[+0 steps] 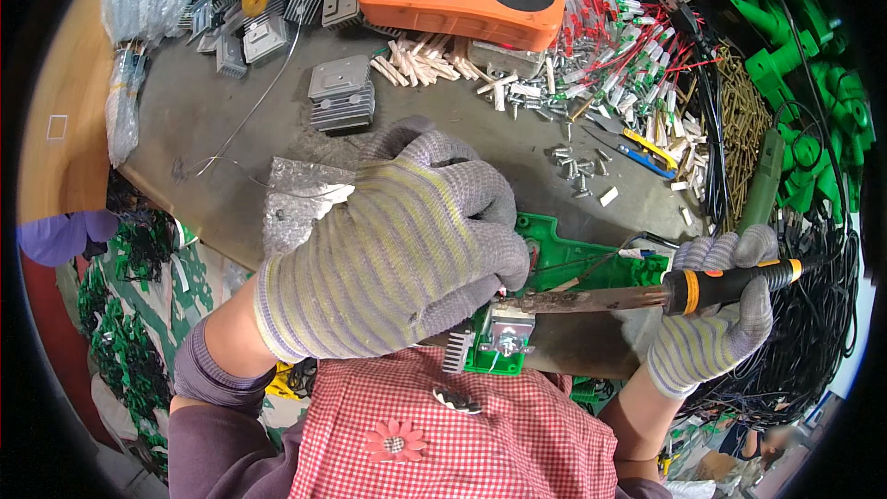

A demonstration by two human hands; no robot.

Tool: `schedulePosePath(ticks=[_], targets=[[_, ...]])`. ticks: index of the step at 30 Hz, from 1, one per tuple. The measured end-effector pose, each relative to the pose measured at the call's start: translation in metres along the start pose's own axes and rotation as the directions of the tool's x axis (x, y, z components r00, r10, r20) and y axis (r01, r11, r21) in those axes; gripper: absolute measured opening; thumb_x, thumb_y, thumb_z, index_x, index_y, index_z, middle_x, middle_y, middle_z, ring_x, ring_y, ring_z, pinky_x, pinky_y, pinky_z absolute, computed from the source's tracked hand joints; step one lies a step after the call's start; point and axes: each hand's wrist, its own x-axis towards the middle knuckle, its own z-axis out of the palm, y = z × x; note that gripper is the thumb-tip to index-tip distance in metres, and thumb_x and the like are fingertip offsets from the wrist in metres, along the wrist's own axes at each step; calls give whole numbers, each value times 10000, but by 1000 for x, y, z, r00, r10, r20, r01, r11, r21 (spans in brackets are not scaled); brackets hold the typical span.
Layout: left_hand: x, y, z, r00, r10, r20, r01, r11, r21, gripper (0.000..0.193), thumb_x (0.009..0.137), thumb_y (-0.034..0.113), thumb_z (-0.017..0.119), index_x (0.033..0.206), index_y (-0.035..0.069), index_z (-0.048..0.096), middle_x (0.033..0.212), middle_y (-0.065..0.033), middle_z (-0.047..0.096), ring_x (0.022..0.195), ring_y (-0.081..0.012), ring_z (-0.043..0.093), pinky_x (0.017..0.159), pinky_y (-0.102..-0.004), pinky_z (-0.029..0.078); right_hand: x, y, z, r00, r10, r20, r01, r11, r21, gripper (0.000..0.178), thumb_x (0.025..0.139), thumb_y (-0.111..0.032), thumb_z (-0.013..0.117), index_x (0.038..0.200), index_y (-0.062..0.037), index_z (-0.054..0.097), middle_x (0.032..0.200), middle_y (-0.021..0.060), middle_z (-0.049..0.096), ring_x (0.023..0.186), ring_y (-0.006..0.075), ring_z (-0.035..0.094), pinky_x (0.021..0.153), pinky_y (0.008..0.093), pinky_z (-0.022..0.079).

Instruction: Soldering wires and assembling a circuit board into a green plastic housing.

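At the near edge of the grey bench (212, 111), the gloved left hand (397, 249) presses down on a green plastic housing with a finned metal part (517, 314), fingers curled over it. Just beside it, the right hand (716, 323) is clamped on a black-and-orange-handled soldering iron (647, 296), its tip touching the housing.

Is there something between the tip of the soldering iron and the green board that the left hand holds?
Nothing visible does. The soldering iron in the right hand runs unobstructed to the green board. Its tip itself disappears beside the left hand, whose fingers cover that spot.
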Motion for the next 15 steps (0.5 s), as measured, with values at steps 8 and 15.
schedulePosePath(ticks=[8, 15], targets=[[-1, 3, -3, 999, -42, -2, 42, 999, -8, 76, 770, 238, 701, 836, 203, 687, 848, 16, 576, 878, -236, 568, 881, -453, 387, -5, -6, 1, 1000, -25, -19, 26, 998, 65, 336, 900, -291, 656, 1041, -59, 458, 791, 59, 524, 703, 166, 498, 685, 300, 416], [2, 6, -4, 998, -49, 27, 48, 998, 47, 87, 769, 214, 715, 854, 205, 695, 852, 26, 594, 884, -234, 573, 886, -452, 387, -24, 6, 2, 890, -136, -436, 189, 979, 81, 321, 910, -272, 675, 1018, -76, 445, 735, 27, 466, 660, 146, 449, 643, 315, 376]])
